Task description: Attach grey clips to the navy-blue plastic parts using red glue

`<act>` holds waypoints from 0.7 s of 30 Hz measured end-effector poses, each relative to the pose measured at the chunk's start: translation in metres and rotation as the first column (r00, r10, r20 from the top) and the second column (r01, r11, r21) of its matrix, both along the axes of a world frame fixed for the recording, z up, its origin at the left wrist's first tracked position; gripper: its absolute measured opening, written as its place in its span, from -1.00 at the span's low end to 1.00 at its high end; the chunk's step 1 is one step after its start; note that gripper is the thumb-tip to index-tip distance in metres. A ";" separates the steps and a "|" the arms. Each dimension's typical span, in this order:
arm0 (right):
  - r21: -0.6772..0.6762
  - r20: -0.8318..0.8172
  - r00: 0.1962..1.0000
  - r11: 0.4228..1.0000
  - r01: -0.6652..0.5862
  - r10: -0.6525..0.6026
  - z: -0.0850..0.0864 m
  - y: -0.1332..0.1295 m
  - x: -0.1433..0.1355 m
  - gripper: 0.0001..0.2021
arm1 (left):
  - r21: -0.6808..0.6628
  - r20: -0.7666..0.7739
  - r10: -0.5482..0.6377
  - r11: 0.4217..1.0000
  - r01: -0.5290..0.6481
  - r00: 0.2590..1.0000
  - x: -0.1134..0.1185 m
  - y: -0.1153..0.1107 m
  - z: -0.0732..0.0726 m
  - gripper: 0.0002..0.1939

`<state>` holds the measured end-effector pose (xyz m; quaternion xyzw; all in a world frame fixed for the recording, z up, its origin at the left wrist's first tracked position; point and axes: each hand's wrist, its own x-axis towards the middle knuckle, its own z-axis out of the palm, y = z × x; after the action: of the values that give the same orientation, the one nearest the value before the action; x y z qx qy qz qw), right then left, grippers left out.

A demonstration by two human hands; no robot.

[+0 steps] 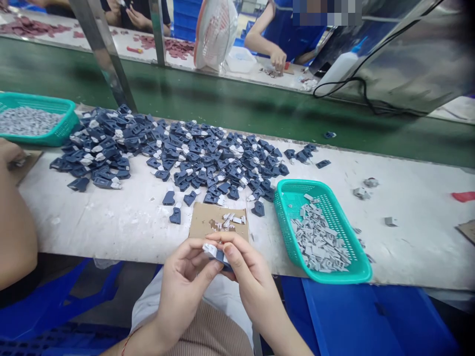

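Between my two hands, just in front of the table's edge, is a small dark blue plastic part with a light grey piece (211, 249) at its end. My left hand (185, 277) pinches it from the left, thumb along its underside. From the right, my right hand (247, 267) grips the same part with thumb and fingers, which cover much of it. Behind my fingertips lies a cardboard piece (200, 217) bearing several small grey bits (233, 219). Beyond it spreads a large heap of dark blue plastic parts (208, 158), many with light grey ends.
On the right, a green basket (322, 185) holds small grey pieces (321, 242). Another green basket (55, 136) stands far left, near a co-worker's arm (17, 212). A green belt (230, 106) runs behind the table. Across it are a fan (215, 34) and another person's hand (277, 58).
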<state>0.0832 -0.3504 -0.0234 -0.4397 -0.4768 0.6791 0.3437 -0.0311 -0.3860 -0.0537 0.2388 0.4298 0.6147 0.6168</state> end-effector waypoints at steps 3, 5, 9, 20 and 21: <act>0.061 -0.013 0.996 0.994 0.091 -0.091 -0.002 -0.004 -0.003 -0.78 | 0.024 -0.031 -0.035 0.999 0.036 0.999 0.002 -0.002 0.000 -0.83; 0.143 0.009 0.991 0.981 0.133 -0.135 -0.005 -0.006 -0.004 -0.78 | 0.032 -0.064 -0.047 0.998 0.049 0.997 0.003 -0.003 0.000 -0.75; 0.124 0.014 0.989 0.981 0.147 -0.149 -0.009 -0.011 0.001 -0.65 | 0.067 -0.100 -0.053 0.996 0.060 0.994 0.005 -0.002 -0.001 -0.77; 0.093 0.089 0.994 0.994 0.060 -0.068 -0.009 -0.012 0.028 -0.62 | 0.228 -0.426 -0.216 0.914 0.336 0.879 -0.005 0.021 -0.004 -0.77; 0.119 0.134 0.990 0.993 0.025 -0.041 -0.007 -0.007 0.037 -0.60 | 0.273 -0.514 -0.214 0.877 0.395 0.830 -0.008 0.025 -0.001 -0.77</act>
<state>0.1204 -0.3577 -0.0305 -0.4720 -0.5308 0.6126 0.3468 -0.0392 -0.3610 -0.0550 0.5580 0.3983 0.4995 0.5296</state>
